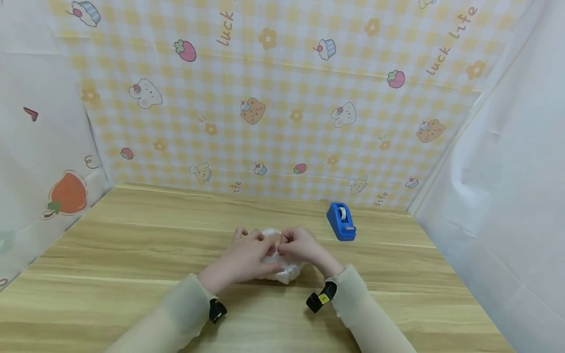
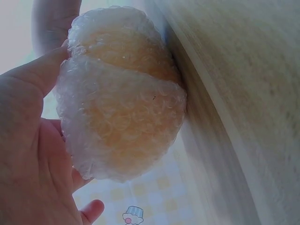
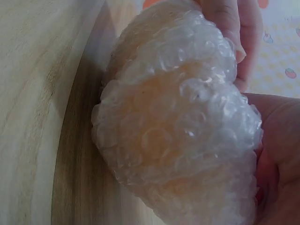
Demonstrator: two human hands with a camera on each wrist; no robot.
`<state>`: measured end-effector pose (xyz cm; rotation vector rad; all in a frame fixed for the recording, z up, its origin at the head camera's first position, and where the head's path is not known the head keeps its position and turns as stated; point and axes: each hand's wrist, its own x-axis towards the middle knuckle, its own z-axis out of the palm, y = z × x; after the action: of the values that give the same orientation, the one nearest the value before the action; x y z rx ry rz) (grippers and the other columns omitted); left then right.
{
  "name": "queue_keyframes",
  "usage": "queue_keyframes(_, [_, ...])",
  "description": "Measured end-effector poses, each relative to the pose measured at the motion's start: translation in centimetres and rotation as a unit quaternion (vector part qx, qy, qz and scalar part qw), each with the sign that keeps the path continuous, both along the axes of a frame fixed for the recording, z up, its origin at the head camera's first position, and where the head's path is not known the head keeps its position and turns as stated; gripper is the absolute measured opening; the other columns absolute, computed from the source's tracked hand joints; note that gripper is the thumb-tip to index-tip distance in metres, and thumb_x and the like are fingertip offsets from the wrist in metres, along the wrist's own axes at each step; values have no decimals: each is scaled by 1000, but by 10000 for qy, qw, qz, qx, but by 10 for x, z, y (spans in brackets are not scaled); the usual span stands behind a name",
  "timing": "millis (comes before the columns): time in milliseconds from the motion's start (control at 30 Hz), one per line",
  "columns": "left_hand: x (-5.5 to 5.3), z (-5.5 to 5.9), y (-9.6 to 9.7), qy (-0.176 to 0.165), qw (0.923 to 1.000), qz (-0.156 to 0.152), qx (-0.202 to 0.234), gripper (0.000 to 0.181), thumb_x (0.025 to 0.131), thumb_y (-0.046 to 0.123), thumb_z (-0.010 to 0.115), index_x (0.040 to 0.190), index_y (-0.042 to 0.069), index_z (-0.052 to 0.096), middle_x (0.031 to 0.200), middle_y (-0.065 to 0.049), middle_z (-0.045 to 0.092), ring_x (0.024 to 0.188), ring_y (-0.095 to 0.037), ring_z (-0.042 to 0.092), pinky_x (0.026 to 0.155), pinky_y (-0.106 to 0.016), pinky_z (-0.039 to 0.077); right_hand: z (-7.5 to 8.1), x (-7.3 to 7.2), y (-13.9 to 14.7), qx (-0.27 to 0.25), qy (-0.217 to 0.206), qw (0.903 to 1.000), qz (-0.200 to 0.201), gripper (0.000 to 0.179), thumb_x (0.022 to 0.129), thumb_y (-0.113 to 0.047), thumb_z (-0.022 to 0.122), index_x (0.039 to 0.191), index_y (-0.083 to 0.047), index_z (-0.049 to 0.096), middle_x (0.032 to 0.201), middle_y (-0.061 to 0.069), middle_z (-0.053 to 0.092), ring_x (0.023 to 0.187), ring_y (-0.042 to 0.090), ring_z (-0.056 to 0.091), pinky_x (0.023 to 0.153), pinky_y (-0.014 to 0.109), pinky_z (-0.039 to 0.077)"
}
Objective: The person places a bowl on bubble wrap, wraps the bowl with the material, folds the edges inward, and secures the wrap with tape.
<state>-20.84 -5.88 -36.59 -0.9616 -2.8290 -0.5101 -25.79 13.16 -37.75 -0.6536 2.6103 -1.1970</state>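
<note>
A rounded bundle in clear bubble wrap [image 1: 288,272] sits on the table, with something pale orange showing through the layers. My left hand [image 1: 248,256] holds it from the left, the thumb along its near side and the fingers bent over its top. In the left wrist view, the wrap [image 2: 126,117] overlaps in a slanted fold. From the right, my right hand [image 1: 302,245] has its thumb and forefinger pinched together at the bundle's top, close to the left fingertips. In the right wrist view, the bundle [image 3: 168,126] hides most of the right fingers.
Behind and right of the bundle stands a blue tape dispenser [image 1: 341,223] with a roll in it. The wood-grain table [image 1: 132,245] ends at a yellow checked cloth backdrop [image 1: 282,137]. A white sheet [image 1: 499,196] hangs on the right side.
</note>
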Motion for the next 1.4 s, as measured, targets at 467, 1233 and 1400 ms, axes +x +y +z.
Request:
queue_keyframes(467, [-4,-9,2,183,9973,-15,-710,49,93,63,45,119,29,70,136,8,56,116,-22,47,102,-63,22,6,1,-5,869,275,9958,122,29,86,-18,66,60,-12,55,53,-6,49,47,8,43,46,21,37])
queue_keyframes(1233, [-1,-7,8,-313,9980,36,-548,50,95,61,44,103,24,77,130,5,60,122,-23,45,107,-66,18,39,-1,-25,3731,567,9259,-182,23,79,-21,72,65,-15,56,57,-3,48,52,13,44,53,29,37])
queue_keyframes(1400, [-2,-8,5,-357,9980,89,-514,49,94,61,45,90,24,78,134,4,58,124,-24,45,107,-66,17,42,-5,-29,4104,533,9097,-353,20,77,-21,74,68,-16,57,62,-2,50,58,16,45,63,34,38])
